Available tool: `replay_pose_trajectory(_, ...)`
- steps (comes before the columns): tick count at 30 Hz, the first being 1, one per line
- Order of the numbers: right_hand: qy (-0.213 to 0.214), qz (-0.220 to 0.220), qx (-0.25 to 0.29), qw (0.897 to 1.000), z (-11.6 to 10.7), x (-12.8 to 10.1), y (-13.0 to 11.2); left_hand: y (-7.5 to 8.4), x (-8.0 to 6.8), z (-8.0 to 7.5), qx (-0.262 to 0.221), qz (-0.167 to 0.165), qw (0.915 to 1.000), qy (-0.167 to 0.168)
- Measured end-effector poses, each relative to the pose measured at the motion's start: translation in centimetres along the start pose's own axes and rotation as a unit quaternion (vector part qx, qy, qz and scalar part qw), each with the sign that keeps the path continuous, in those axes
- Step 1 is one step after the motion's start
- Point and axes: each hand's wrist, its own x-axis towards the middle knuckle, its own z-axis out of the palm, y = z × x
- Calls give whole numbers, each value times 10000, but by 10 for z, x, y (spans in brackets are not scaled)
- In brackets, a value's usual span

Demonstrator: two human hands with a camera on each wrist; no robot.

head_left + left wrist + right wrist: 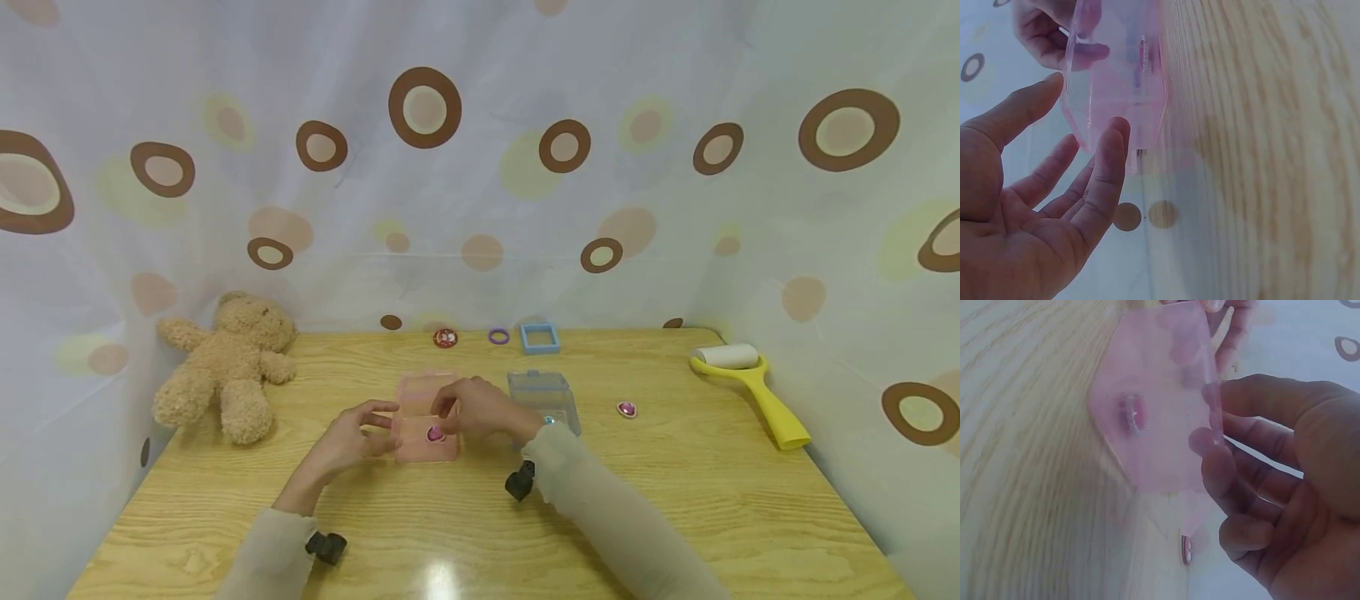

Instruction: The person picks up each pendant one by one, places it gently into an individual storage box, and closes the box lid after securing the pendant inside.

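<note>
A translucent pink box [426,450] sits on the table with its lid raised, and a pink heart-shaped gem [435,433] lies inside. My left hand [347,440] is at the box's left side, fingers spread; in the left wrist view its fingertips [1120,128] are close to the wall, contact unclear. My right hand [480,408] reaches over the right part of the pink box. In the right wrist view its thumb and fingers stand apart at the rim, tips inside, with no gem between them. A clear blue box [566,400] with a blue gem [550,420] stands partly behind my right wrist.
Another pink gem [627,409] lies on the table at right. Along the back are a red round badge [445,337], a purple ring [498,336] and a blue square frame [540,339]. A teddy bear [232,362] sits left; a yellow-handled lint roller [757,387] lies right.
</note>
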Motion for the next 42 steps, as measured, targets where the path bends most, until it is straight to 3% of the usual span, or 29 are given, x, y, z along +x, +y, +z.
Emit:
replay_pose_trajectory(4,127,-202,261,9994,-9,-5,2,1,0,0,30,21,10000,1)
replay_pose_trajectory(12,361,-152,605,9974,-23,-17,15,1,-1,0,-38,40,10000,-61)
replay_pose_trajectory(24,740,207,635,9950,-51,-43,38,2,-2,0,122,25,9999,-20)
replay_pose_trajectory(34,1029,200,650,9924,-64,-61,65,1,-3,1,153,23,9999,7)
replay_pose_trajectory(42,1174,658,565,9893,-74,-81,91,2,-3,0,241,17,9997,35)
